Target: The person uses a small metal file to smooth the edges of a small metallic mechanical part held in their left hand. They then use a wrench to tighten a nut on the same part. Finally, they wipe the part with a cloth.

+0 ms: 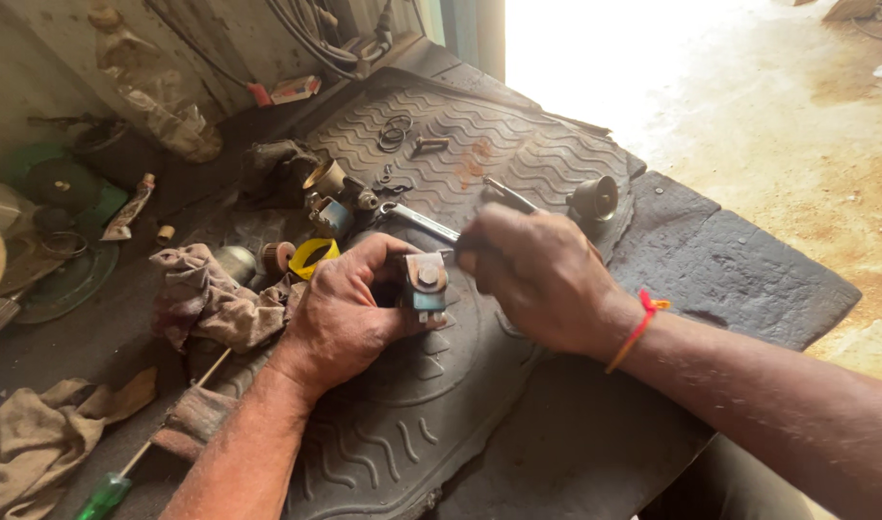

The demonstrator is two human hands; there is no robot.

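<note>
holding a small metal block [426,282] over the rubber mat [518,144], the left hand [350,313] is wrapping its grip around the block's left side, thumb on top, fingers curled under. the block is sitting just left of centre in the view, its face with a round stud turned up toward the camera, a bluish body hanging below it.

the right hand [537,274] is closing its grip narrowly on a thin metal tool [506,195]. the tool's long axis is running from upper right down to lower left, its far end sticking out past the knuckles, its working end hidden behind the fingers, so contact with the block cannot be told. the right hand is lying just to the right of the block, touching or nearly touching it; the left is already on it, so the left is nearer.

a red thread [643,323] is circling the right wrist. a wrench [417,220] is lying on the mat just behind the hands. a dirty rag [210,294] is bunching up left of the left hand, and a green-handled screwdriver [109,491] is lying at lower left.
</note>
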